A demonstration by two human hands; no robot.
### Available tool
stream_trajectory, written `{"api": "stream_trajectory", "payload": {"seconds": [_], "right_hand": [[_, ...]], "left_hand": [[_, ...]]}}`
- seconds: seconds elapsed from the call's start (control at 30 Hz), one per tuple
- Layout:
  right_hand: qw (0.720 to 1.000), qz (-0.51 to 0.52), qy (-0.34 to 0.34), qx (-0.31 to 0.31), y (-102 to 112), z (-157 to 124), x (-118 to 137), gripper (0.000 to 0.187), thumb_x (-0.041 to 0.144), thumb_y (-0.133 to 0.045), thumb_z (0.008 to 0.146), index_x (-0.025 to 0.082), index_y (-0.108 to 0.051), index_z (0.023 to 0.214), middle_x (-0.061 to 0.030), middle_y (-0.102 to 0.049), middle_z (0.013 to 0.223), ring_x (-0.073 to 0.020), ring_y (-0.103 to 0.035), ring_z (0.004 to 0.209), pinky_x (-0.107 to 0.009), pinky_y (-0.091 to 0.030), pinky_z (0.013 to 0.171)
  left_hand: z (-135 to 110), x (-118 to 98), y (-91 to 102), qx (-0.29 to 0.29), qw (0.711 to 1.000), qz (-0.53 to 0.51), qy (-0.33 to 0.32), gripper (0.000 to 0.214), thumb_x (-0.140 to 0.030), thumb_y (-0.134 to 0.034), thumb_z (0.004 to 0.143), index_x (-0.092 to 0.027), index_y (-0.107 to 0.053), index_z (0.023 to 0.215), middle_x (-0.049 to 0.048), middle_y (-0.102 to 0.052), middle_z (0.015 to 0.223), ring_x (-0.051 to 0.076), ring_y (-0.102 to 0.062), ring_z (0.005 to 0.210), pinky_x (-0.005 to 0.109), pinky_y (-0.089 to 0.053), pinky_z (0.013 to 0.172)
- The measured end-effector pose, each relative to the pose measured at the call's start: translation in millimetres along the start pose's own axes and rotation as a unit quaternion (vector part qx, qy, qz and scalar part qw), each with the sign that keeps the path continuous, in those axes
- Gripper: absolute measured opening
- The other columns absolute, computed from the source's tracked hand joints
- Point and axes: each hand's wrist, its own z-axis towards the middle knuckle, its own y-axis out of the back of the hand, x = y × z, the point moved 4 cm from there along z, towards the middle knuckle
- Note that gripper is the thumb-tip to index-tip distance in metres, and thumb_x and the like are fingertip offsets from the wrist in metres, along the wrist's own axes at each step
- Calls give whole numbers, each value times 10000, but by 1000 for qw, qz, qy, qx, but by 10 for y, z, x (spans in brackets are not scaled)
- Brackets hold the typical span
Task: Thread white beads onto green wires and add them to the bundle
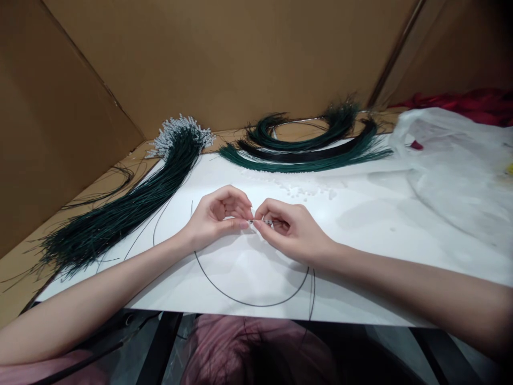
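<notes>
My left hand (221, 214) and my right hand (294, 227) meet over the middle of the white board. Between their fingertips is a short row of small pale pieces, like beads (267, 221), on a thin strand. My right thumb and fingers pinch this strand, with a few pieces showing in front of the palm. The left thumb and fingertips are closed at its other end. Below the hands, a dark thin cord (256, 305) curves in a loop on the board; its link to the held strand is hidden by my hands.
A large bundle of dark green strands (140, 208) with white-tipped ends (182, 133) lies at left. More green and black bundles (304, 163) curve at the back. Small white pieces (308, 191) are scattered before them. A clear plastic bag (460, 171) and red material (468, 104) lie right; cardboard walls surround.
</notes>
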Motion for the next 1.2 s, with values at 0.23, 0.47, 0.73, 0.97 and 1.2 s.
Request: {"api": "stream_trajectory", "payload": {"seconds": [0.23,0.47,0.73,0.97,1.2], "right_hand": [[1000,-6,-1,-1,-6,1,7,41,200,-568,840,170,-593,829,54,-482,598,-64,-362,503,-219,-273,517],[1000,-7,-7,1,-1,2,-1,29,195,-567,827,177,-588,817,56,-479,589,-66,-356,495,-223,-270,521],[1000,-9,1,2,-5,12,15,42,195,-560,833,173,-586,809,55,-479,589,-63,-345,489,-223,-270,517],[1000,-8,-2,1,-5,10,17,40,196,-567,832,173,-586,806,52,-489,597,-65,-356,498,-223,-272,519],[1000,-7,0,0,-5,0,4,30,192,-570,836,171,-584,821,51,-494,608,-64,-362,506,-218,-269,514]], "left_hand": [[-8,-9,-13,7,1000,-8,-4,239,-96,-786,728,-174,-648,908,12,-698,830,107,-680,770,207,-567,743],[-1,-10,-7,-4,1000,6,-11,272,-127,-804,707,-172,-641,920,21,-689,827,125,-674,753,239,-571,731],[5,-18,-27,0,1000,0,-16,282,-108,-803,700,-182,-650,924,8,-677,806,111,-652,740,222,-548,715],[1,-10,-20,1,1000,8,-17,285,-115,-804,706,-175,-647,936,12,-676,804,115,-649,736,223,-547,706],[-2,-8,-17,5,1000,16,-22,315,-111,-807,705,-171,-643,967,10,-671,797,107,-640,720,208,-540,692]]}}
